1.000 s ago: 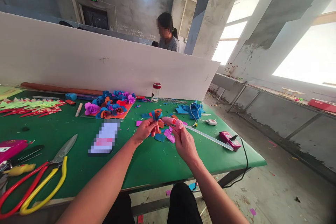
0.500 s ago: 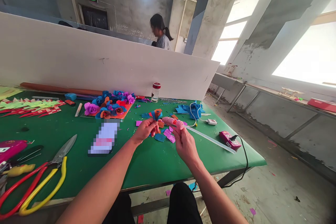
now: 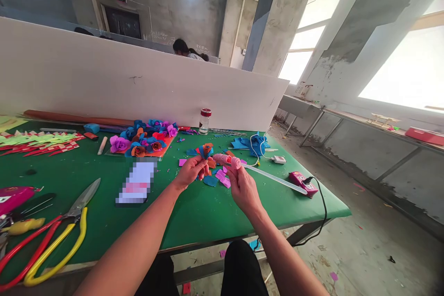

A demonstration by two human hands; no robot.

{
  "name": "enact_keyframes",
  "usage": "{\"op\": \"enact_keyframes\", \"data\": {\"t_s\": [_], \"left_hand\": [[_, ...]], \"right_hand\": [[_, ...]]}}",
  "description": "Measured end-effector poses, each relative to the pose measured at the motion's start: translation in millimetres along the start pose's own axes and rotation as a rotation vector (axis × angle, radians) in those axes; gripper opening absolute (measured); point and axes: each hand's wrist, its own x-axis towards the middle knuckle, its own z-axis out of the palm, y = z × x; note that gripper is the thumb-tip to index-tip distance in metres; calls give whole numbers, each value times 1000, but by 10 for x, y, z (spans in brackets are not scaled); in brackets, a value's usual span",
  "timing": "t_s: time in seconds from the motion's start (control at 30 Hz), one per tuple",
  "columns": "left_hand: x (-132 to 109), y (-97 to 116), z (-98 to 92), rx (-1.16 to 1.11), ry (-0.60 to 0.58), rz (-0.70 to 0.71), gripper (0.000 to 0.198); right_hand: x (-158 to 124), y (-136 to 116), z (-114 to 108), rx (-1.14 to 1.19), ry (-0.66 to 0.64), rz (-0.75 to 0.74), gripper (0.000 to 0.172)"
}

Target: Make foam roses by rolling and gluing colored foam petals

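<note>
My left hand (image 3: 190, 171) is closed around a small foam flower (image 3: 206, 150) of blue and orange petals, held just above the green table (image 3: 194, 215). My right hand (image 3: 243, 187) grips a pink glue gun (image 3: 229, 161) with its nozzle pointing left at the flower. A long clear glue stick (image 3: 274, 178) sticks out of the gun's back toward the right. Loose blue and pink foam pieces (image 3: 218, 179) lie on the table under both hands.
Finished foam flowers (image 3: 145, 138) lie in a pile at the back. Big red and yellow-handled shears (image 3: 52, 236) lie front left. A small jar (image 3: 205, 121), a pink power strip (image 3: 301, 181) and a white partition (image 3: 138, 83) are nearby. A person's head (image 3: 183, 48) shows behind the partition.
The person behind the partition has moved left and lower, now mostly hidden. My hands with the flower and glue gun have barely shifted.
</note>
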Motion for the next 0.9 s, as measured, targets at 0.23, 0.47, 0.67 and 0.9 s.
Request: {"op": "enact_keyframes", "data": {"t_s": [0.23,0.47,0.67,0.9], "left_hand": [[6,-15,0,-44,-1,-28,36],[42,26,12,-27,17,9,33],[58,43,13,-14,5,13,37],[37,11,11,-51,25,10,34]], "right_hand": [[-4,390,-219,698,-86,441,41],[-92,1000,-557,766,-217,824,35],[-36,1185,-646,184,-275,730,27],[-141,1203,-626,-283,-90,459,26]]}}
